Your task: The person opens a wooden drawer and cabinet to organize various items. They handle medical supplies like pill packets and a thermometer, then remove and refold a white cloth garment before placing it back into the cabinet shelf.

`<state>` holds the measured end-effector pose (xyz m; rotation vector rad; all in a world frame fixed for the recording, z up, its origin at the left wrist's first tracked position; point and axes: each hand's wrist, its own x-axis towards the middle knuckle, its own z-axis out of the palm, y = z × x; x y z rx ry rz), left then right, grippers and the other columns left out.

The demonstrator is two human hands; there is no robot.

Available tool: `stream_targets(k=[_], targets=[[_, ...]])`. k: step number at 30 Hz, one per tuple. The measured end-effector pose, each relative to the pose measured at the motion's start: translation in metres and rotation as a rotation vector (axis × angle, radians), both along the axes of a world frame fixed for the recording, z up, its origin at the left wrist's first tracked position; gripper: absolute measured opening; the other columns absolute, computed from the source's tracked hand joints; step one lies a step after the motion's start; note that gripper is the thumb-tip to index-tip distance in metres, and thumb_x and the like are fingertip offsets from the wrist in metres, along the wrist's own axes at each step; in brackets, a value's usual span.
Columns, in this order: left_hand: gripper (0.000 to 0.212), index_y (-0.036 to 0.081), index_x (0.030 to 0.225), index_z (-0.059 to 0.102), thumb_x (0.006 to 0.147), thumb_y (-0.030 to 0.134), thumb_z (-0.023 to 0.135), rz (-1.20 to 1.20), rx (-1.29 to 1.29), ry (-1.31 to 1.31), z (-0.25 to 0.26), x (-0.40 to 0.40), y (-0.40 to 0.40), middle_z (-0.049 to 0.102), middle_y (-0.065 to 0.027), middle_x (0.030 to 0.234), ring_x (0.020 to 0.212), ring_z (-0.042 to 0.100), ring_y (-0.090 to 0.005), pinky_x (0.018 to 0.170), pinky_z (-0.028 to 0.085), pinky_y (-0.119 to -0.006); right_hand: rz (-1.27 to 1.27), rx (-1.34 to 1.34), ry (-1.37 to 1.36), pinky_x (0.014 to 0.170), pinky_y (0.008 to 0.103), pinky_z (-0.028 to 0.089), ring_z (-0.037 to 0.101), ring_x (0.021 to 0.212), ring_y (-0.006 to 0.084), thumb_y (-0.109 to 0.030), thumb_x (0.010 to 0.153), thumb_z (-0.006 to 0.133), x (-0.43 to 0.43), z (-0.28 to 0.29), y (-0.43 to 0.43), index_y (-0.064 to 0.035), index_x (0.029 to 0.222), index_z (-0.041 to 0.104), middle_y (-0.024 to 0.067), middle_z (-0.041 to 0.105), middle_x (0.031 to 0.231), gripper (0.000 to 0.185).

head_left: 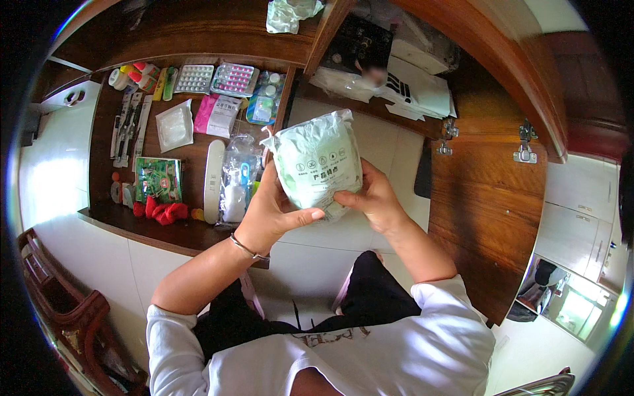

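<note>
A plump pale green plastic packet [319,161], printed with small icons and writing, is held up between my two hands. My left hand [270,208], with a metal bangle at its wrist, grips the packet's lower left side. On the lower right, my right hand [374,200] clasps it with the thumb across the front. What is inside the packet cannot be seen. Left of the hands is a pulled-out wooden drawer [193,171]. Nearest my left hand in it lie a clear bag with a white bottle [234,195] and a long white case [214,180].
The drawer also holds blister packs [194,79], pens [130,126], a pink-and-white sachet [216,115], a green printed packet [158,179] and a red scrunchie [166,212]. An open cabinet door [488,222] stands at the right. Papers [418,89] fill a shelf behind.
</note>
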<state>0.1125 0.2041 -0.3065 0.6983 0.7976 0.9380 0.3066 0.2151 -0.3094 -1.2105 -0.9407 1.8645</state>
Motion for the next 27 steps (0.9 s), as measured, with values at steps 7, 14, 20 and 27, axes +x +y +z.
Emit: stream_targets(k=[7,14,20,27], targets=[[0.052,-0.002,0.116,0.037,0.074,0.004,0.068,-0.052,-0.142,0.019,-0.006,0.006,-0.001,0.053,-0.0093,0.108,0.101,0.052,-0.016,0.085,0.043,-0.029,-0.105,0.043,0.0,0.083,0.0276,0.042,0.053,0.094,0.0151,-0.01,0.067,0.074,0.002,-0.011,-0.005,0.0016,0.111,0.044,0.0078,0.056,0.103,0.054],[0.048,-0.003,0.12,0.034,0.081,0.006,0.06,-0.026,-0.008,0.113,-0.011,0.01,-0.003,0.051,-0.013,0.111,0.101,0.052,-0.0177,0.085,0.043,-0.029,-0.147,-0.054,0.006,0.083,0.03,0.042,0.052,0.095,0.0166,-0.013,0.067,0.075,0.009,-0.01,-0.007,0.0013,0.111,0.044,0.0088,0.055,0.101,0.055],[0.045,-0.001,0.116,0.044,0.074,0.002,0.057,-0.272,0.596,0.702,-0.007,-0.021,-0.012,0.047,-0.0183,0.116,0.111,0.045,-0.0299,0.092,0.036,-0.036,-0.657,-0.002,-0.11,0.083,0.0383,0.045,0.054,0.097,0.0212,-0.02,0.076,0.067,0.089,-0.038,0.012,-0.0052,0.116,0.045,0.0091,0.053,0.111,0.048],[0.055,0.008,0.117,0.049,0.066,0.016,0.066,-0.578,0.896,1.274,-0.012,-0.029,-0.021,0.031,-0.0174,0.133,0.126,0.025,-0.0362,0.101,0.022,-0.051,-0.959,-0.008,-0.203,0.077,0.0329,0.042,0.053,0.096,0.0186,-0.024,0.078,0.066,0.179,-0.049,0.079,-0.0101,0.106,0.053,0.0037,0.056,0.106,0.034]])
